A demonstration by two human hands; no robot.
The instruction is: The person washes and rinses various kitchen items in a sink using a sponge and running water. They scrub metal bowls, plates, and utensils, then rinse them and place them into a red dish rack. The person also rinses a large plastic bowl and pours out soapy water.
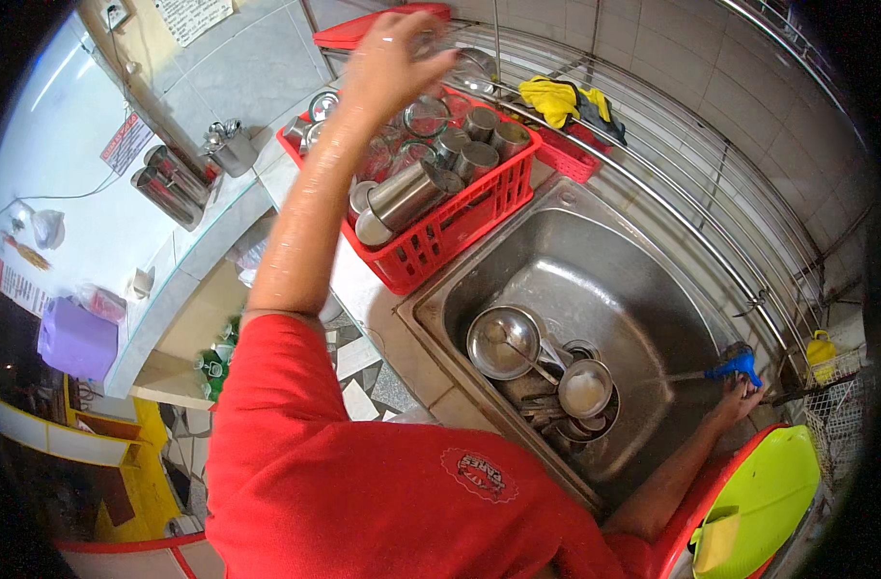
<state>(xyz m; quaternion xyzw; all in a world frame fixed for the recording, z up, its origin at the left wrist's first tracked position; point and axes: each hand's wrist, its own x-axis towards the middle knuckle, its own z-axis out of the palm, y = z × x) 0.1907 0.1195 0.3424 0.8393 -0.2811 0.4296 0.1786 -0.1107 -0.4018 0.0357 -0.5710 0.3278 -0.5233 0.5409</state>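
My left hand (393, 69) is raised over a red plastic crate (447, 242). Its thumb and fingers are spread. Something clear shows between them, but blur hides whether I hold it. In the crate lie steel tumblers (476, 161), clear glasses (426, 116) and a tall steel cup (411, 195). At the far right, my right hand (738, 398) grips a blue faucet (733, 364), from which a thin stream of water runs. Inside the steel sink (578, 268) sit a round metal pan (503, 341), a small bowl (585, 388) with whitish liquid, and several utensils (545, 412).
A metal rail rack (672, 195) with yellow-grey gloves (556, 101) borders the sink's far side. A red basket (570, 155) sits beneath it. A lime-green plastic item (766, 499) stands near my right arm. Steel containers (169, 188) rest on the left counter (187, 250).
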